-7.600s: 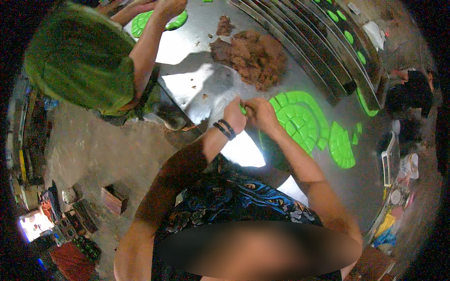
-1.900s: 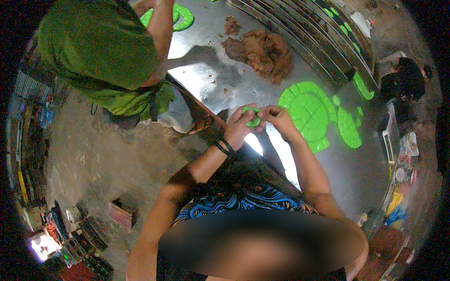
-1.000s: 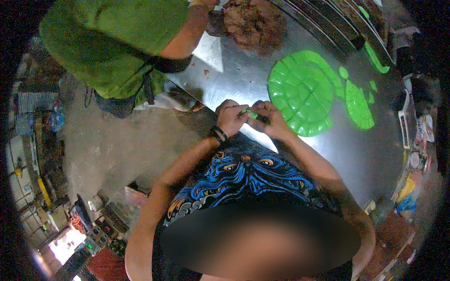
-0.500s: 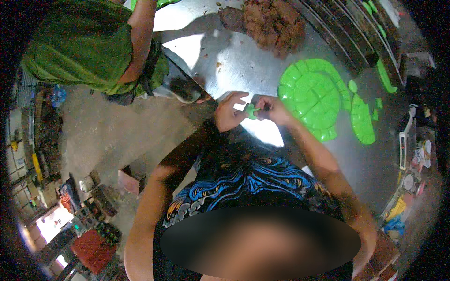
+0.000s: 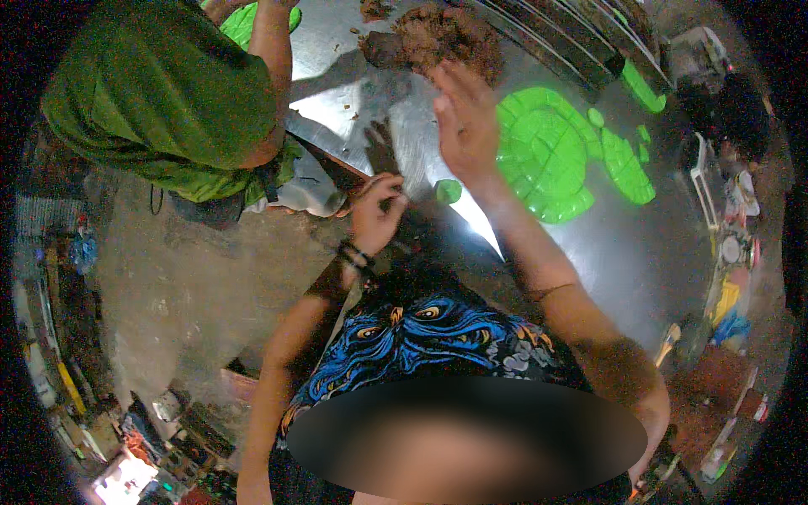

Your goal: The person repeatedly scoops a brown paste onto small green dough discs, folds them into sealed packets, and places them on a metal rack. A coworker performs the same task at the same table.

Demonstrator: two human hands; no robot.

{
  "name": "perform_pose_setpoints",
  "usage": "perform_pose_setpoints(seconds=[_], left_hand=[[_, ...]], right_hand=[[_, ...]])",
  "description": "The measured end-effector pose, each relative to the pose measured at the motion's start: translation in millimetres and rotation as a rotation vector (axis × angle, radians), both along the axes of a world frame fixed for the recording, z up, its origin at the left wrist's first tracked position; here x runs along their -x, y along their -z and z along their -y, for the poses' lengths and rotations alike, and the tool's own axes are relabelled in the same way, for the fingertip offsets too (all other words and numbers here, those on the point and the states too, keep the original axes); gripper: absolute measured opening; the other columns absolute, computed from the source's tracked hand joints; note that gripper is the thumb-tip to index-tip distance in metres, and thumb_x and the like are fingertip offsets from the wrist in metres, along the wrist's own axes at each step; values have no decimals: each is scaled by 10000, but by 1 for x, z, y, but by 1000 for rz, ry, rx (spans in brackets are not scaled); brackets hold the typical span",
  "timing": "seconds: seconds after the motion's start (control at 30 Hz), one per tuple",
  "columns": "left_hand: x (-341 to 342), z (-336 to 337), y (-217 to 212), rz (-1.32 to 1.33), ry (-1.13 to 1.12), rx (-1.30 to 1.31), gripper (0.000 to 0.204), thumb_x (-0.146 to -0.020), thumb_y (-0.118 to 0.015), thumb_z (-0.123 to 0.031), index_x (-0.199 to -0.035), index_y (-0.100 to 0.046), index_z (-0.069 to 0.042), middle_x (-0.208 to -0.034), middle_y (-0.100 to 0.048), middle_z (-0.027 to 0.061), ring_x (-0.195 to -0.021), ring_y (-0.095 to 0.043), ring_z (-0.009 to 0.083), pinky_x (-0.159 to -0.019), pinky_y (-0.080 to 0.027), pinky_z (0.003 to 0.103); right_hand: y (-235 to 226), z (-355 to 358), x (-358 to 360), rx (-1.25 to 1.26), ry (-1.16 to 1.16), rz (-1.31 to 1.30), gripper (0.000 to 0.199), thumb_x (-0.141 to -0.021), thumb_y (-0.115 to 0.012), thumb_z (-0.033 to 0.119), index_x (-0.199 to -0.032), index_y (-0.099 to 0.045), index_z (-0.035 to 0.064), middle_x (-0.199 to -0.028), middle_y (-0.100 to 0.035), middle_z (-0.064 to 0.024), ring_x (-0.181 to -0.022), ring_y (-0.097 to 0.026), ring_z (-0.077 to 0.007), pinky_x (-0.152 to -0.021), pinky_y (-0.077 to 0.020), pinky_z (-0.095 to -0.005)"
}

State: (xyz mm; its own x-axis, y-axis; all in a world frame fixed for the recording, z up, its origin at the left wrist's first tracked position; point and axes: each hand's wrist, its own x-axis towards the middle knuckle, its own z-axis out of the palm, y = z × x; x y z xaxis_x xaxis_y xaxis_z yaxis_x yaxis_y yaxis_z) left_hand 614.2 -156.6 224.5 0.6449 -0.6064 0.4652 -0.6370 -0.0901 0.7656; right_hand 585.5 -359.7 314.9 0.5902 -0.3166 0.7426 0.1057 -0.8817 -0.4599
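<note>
My right hand stretches forward with its fingers extended, and the fingertips overlap the near edge of a brown clay lump. Whether they touch it I cannot tell. A small green piece lies by itself on the metal tabletop, between my two hands. My left hand hovers by the near table edge, fingers loosely curled with a gap to the thumb and nothing visible in them. Right of my right forearm lies a bright green, turtle-shaped set of patterned pieces.
At the left a person in a green shirt leans over the table by another green piece. Dark slats stand at the far right, with a green strip beside them. A white frame sits at the right.
My hands have come apart and let go of the small green piece, which now lies on the table. The right hand has moved forward to the clay; the left has drawn back leftward.
</note>
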Motion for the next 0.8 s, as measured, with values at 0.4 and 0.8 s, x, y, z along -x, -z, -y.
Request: perform_pose_setpoints(seconds=[0.4, 0.8], left_hand=[[-9, -3, 24, -464, -43, -91, 227, -840, -619, -169, -1010, -587, -22, -942, -606, 54, -787, -561, 131, -667, -468, 254], [40, 187, 1, -313, 323, -195, 294, -780, -593, 0, -1070, -561, -36, -1133, -567, 143, -1073, -530, 318, -937, -417, 406]], right_hand=[[92, 10, 72, -58, -278, -957, 409, -701, -677, 253, -1066, -578, 96, -835, -632, -156, -868, -588, -363, -806, -467, -422], [3, 316, 113, 189, 699, 106, 257, -769, -670, 194, -992, -656, 68, -878, -641, -128, -839, -606, -297, -753, -480, -393]])
